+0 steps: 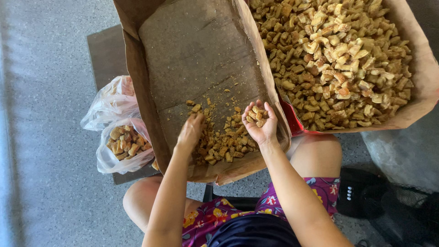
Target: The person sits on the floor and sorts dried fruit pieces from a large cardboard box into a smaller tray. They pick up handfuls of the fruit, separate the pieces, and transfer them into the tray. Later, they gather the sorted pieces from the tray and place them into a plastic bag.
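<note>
a: fingers [197,120] of the left hand [190,132] are drawn together, tips down in the pile of fried pieces [224,146]. whether they pinch any, i cannot tell.

b: and the other?

a: right hand [259,122] is palm up, fingers curled apart into a cup, a small heap of the same pieces lying in it, none clamped.

b: where does the pile lie?

a: at the near edge of the flattened brown box [196,55], between the two hands and just under them. it runs crosswise along that edge. the left hand is nearer, touching it; the right is lifted just above its right end.

b: counts?

a: two hands, two boxes: the second box [423,68], beside the first on the right, is heaped with pieces, too many to count. two clear plastic bags [121,146] lie off the first box's left edge, one holding pieces.
</note>
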